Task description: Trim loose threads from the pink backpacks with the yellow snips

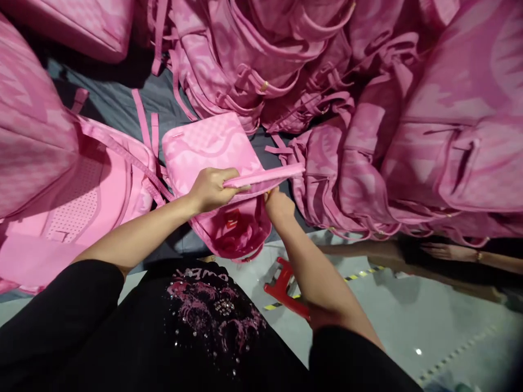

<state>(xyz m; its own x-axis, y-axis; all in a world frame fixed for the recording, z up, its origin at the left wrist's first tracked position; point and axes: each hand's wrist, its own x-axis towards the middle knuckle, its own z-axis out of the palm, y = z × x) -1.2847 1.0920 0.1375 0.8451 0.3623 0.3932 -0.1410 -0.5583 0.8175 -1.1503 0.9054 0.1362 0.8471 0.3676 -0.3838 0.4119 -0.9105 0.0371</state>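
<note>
A pink patterned backpack (pixel 212 144) lies in front of me, its main opening facing my body. Inside it I see pink lining and a small red label (pixel 232 219). My left hand (pixel 214 189) is closed around the edge of the raised pink flap at the opening. At the right side of the opening, my right hand (pixel 280 207) pinches the bag's rim near the zipper edge. Its fingertips are partly hidden behind the fabric.
Many pink backpacks (pixel 327 163) are piled at the back and right. Another backpack (pixel 73 201) lies at left, straps up, on a dark cloth (pixel 118 92). Below are a red metal-looking frame (pixel 286 288), striped floor tape (pixel 363 274) and another person's hand (pixel 449 251) at right.
</note>
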